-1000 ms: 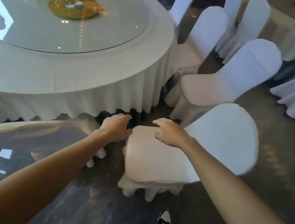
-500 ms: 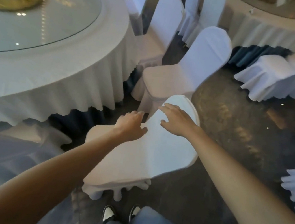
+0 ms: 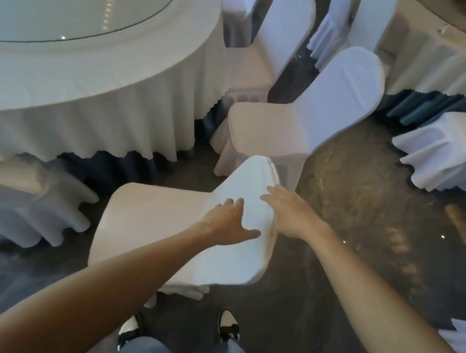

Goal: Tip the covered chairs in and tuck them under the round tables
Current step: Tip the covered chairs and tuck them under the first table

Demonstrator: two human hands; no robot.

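Note:
A white-covered chair point(image 3: 147, 224) stands on the dark floor just in front of me, its seat toward the round table point(image 3: 88, 90) and its backrest slanting up to the right. My left hand point(image 3: 226, 224) lies on the front face of the backrest, thumb spread. My right hand point(image 3: 290, 214) presses the backrest's outer edge from the other side, so the backrest is held between both hands. The table wears a white skirted cloth and a glass turntable.
A second covered chair point(image 3: 277, 128) stands close beyond the held one, with others point(image 3: 286, 25) behind it along the table. One more chair point(image 3: 13, 199) is at the left. Another round table point(image 3: 450, 72) and chair point(image 3: 453, 153) are at the right. My shoes point(image 3: 228, 328) are below.
My hands have moved from the front of the seat up onto the backrest. The chair has swung round so its seat faces the table, and my view has shifted right.

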